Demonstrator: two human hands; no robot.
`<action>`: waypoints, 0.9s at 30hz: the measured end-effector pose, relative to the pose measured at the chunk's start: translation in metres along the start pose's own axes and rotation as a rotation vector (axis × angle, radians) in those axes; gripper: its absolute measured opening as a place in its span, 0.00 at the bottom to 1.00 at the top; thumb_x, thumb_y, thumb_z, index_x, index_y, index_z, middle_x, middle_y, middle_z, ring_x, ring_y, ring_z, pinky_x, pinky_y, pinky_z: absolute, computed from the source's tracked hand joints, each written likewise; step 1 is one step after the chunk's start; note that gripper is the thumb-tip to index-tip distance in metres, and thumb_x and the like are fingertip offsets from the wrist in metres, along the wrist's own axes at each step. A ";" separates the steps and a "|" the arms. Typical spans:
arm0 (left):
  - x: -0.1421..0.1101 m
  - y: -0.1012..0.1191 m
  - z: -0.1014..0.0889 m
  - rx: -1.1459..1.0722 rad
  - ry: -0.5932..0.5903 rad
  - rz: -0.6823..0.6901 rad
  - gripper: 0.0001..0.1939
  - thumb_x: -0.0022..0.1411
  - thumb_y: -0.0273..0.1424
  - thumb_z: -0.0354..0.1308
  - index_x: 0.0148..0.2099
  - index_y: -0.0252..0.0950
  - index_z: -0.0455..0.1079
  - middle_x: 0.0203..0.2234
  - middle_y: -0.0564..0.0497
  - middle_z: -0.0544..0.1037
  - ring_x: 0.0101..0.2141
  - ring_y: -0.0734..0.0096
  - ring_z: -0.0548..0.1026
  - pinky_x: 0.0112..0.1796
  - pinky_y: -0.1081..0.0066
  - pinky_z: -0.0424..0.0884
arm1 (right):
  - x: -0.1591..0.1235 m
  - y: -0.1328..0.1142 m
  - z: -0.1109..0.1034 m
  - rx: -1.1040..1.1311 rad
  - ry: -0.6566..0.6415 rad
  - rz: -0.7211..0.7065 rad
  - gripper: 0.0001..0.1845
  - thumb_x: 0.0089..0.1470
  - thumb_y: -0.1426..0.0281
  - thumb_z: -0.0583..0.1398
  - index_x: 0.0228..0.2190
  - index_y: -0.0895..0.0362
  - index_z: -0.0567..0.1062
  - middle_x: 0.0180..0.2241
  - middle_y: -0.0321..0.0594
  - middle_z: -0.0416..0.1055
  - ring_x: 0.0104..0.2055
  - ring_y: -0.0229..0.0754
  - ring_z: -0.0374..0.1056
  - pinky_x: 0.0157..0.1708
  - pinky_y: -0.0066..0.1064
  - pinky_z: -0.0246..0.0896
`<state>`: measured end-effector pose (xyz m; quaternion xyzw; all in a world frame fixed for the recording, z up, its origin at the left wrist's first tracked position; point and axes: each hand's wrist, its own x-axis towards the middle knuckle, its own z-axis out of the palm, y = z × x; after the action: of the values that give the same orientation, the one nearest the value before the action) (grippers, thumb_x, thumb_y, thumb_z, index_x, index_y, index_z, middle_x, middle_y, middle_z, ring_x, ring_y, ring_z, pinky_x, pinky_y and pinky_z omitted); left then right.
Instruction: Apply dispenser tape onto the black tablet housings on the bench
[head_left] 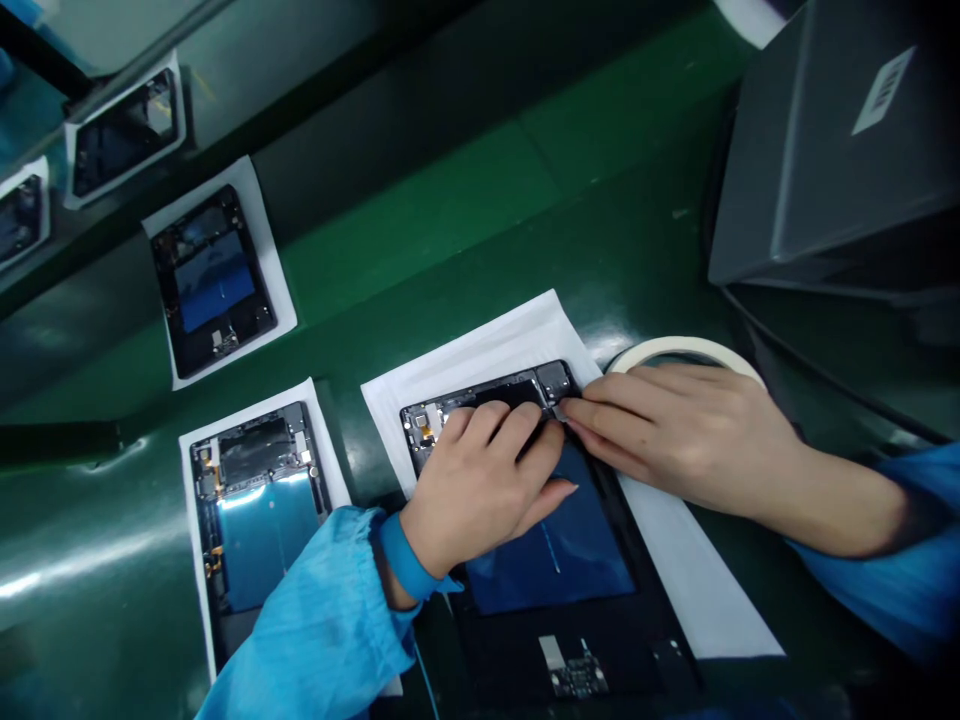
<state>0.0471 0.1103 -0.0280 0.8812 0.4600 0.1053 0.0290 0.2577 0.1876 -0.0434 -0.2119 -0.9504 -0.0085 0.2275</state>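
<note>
From my remote feed: the opened tablet (577,575) lies on a white sheet (701,590), the left hand (480,485) curls over its upper end, the right hand (686,435) bunches its fingertips near the top corner; whether either pinches a part, I can't tell, and a cream ring (679,345) shows behind

An electronics assembly workshop, by the look of it: several opened tablets (592,560) with bare circuitry lie on white sheets (724,600), upper left to lower centre, over green worktops (465,230); below centre, a blue work sleeve (322,620) and wrist strap (409,562).
</note>
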 end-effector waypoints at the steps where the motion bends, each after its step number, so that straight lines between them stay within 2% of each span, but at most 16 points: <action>1: 0.000 0.000 0.000 0.000 0.002 -0.001 0.21 0.71 0.44 0.53 0.54 0.32 0.73 0.47 0.44 0.75 0.44 0.57 0.70 0.42 0.61 0.64 | 0.000 0.000 0.000 -0.003 0.001 -0.004 0.05 0.62 0.75 0.59 0.36 0.59 0.77 0.31 0.38 0.76 0.28 0.37 0.67 0.28 0.33 0.57; 6: -0.002 0.000 0.000 0.024 -0.017 -0.001 0.22 0.72 0.45 0.50 0.54 0.33 0.73 0.48 0.43 0.75 0.45 0.57 0.70 0.42 0.61 0.64 | -0.002 -0.001 -0.001 -0.024 -0.006 -0.053 0.06 0.61 0.75 0.59 0.38 0.60 0.78 0.30 0.37 0.74 0.29 0.38 0.67 0.29 0.33 0.59; 12: -0.003 0.000 -0.001 0.030 -0.025 -0.001 0.23 0.72 0.46 0.49 0.55 0.33 0.72 0.48 0.43 0.75 0.45 0.58 0.70 0.42 0.62 0.65 | -0.001 -0.005 -0.001 -0.072 -0.019 -0.100 0.10 0.61 0.79 0.56 0.37 0.62 0.78 0.27 0.38 0.71 0.28 0.38 0.65 0.28 0.33 0.57; 18: -0.004 0.001 -0.001 0.033 -0.045 -0.016 0.24 0.72 0.47 0.49 0.56 0.34 0.72 0.47 0.43 0.75 0.45 0.58 0.70 0.41 0.62 0.66 | -0.001 -0.005 0.002 -0.052 0.042 -0.103 0.09 0.61 0.78 0.57 0.36 0.62 0.78 0.26 0.36 0.70 0.29 0.37 0.65 0.29 0.32 0.57; 23: -0.004 0.001 -0.002 0.035 -0.028 -0.015 0.23 0.72 0.46 0.50 0.54 0.34 0.72 0.47 0.44 0.75 0.44 0.59 0.70 0.41 0.62 0.65 | -0.003 -0.005 0.003 -0.040 0.046 -0.108 0.07 0.60 0.78 0.58 0.36 0.61 0.78 0.26 0.35 0.70 0.29 0.37 0.65 0.29 0.32 0.57; 27: -0.004 0.002 -0.002 0.037 -0.066 -0.020 0.23 0.72 0.47 0.50 0.55 0.35 0.72 0.48 0.44 0.74 0.45 0.59 0.70 0.41 0.62 0.65 | -0.003 -0.005 0.002 -0.026 0.034 -0.107 0.06 0.59 0.77 0.60 0.37 0.61 0.78 0.26 0.36 0.70 0.28 0.38 0.65 0.28 0.33 0.56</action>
<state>0.0455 0.1057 -0.0263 0.8799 0.4694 0.0675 0.0290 0.2570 0.1820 -0.0464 -0.1634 -0.9562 -0.0366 0.2402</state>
